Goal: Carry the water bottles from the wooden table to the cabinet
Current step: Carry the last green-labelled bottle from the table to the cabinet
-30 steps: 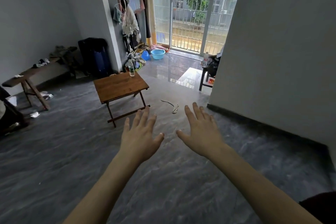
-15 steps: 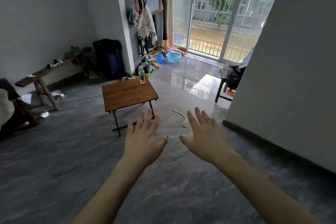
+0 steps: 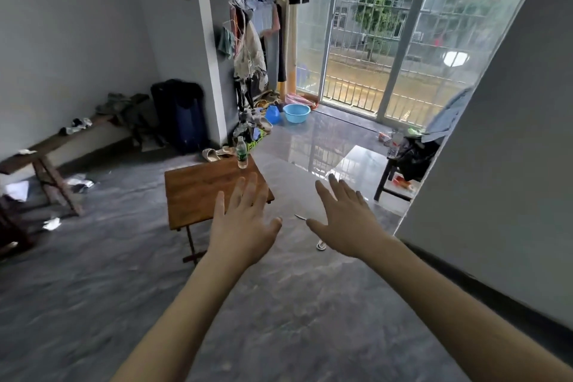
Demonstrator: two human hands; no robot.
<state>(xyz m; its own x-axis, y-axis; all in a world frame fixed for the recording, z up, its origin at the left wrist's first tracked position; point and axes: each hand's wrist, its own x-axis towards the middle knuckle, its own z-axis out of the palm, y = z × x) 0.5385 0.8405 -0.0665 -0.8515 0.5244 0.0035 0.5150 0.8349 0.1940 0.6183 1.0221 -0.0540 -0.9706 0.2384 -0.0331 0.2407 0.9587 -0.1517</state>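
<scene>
A clear water bottle (image 3: 242,152) with a green label stands upright at the far right corner of the small wooden table (image 3: 198,192). My left hand (image 3: 245,220) is stretched out in front of me, fingers straight and spread, overlapping the table's near right corner in the view and holding nothing. My right hand (image 3: 344,220) is held out beside it over the floor, fingers also straight and empty. A second clear bottle (image 3: 393,146) stands on a dark piece of furniture (image 3: 387,183) by the right wall.
A white wall (image 3: 496,164) juts in on the right. A wooden bench (image 3: 46,152) lines the left wall, a dark suitcase (image 3: 183,115) stands by the pillar. Shoes, a blue basin (image 3: 296,112) and a cord (image 3: 321,245) lie on the grey floor.
The view has moved closer to the wooden table, which now looks larger. Both hands stay outstretched and empty; the left now overlaps the table's corner.
</scene>
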